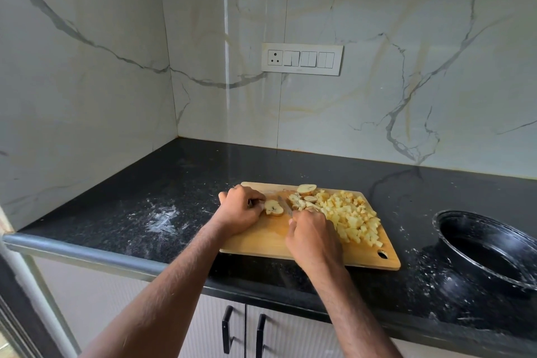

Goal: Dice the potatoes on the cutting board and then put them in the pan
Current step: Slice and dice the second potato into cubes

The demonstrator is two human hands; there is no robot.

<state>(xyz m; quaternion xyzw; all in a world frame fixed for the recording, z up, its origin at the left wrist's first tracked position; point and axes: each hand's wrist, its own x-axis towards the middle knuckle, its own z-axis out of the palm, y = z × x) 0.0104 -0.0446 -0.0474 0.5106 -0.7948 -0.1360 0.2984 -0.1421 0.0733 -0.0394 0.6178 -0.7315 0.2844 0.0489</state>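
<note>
A wooden cutting board [261,244] lies on the black counter. My left hand [239,211] presses a potato slice [273,208] against the board's left part. My right hand [312,238] grips a knife [284,206]; its blade points away from me, just right of that slice. A heap of diced potato [353,219] covers the board's right half. Several uncut slices and a potato end [306,189] lie at the far middle of the board. The black pan [488,250] stands to the right of the board, with nothing visible inside it.
The black granite counter [162,183] carries white smears left of the board and around the pan. Marble walls close off the back and the left side. A switch panel [302,59] sits on the back wall. Cabinet handles [226,328] hang below the counter's front edge.
</note>
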